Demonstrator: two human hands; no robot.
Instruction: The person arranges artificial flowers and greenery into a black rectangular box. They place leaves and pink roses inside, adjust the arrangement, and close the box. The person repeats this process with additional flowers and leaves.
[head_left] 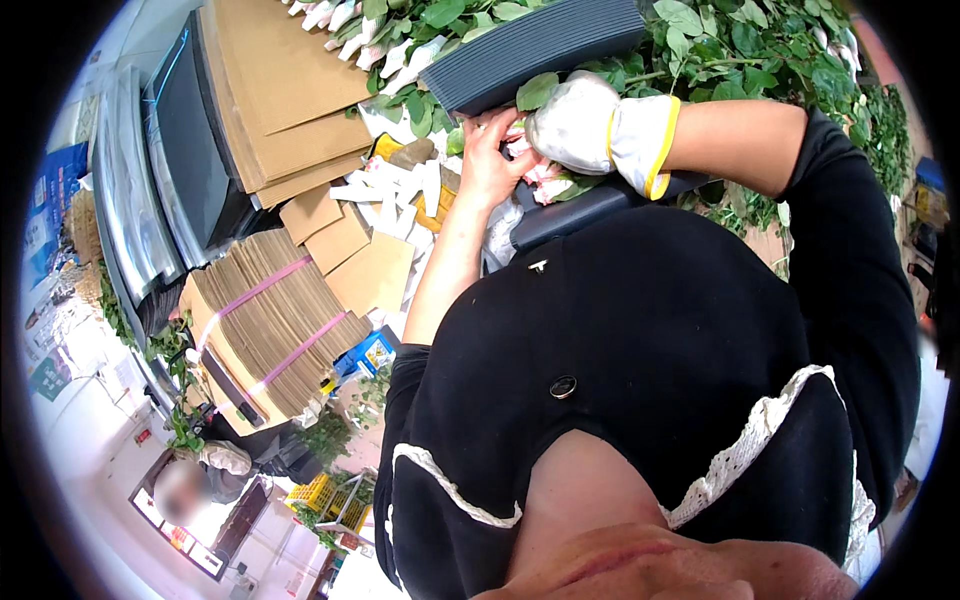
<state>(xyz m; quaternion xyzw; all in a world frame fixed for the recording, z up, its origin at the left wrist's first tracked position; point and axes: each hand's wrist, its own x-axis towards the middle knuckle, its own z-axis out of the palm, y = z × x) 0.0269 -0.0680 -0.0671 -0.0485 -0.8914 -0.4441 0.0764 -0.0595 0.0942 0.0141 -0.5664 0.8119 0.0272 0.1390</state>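
Pink roses lie close in front of my chest, low between a ribbed dark grey panel and a dark padded edge. My left hand is bare, its thumb and fingers curled round some of the pink blooms. Pressed close beside it is my right hand, in a white glove with a yellow-trimmed cuff. That hand looks curled, but its fingers are turned away, and what they hold is hidden. A green leaf sticks up above the glove.
Leafy green stems are heaped beyond the panel; wrapped pale blooms lie at the far left. Left of my forearm are white paper pieces, flat cardboard sheets and a strapped cardboard bundle. Another person is in the background.
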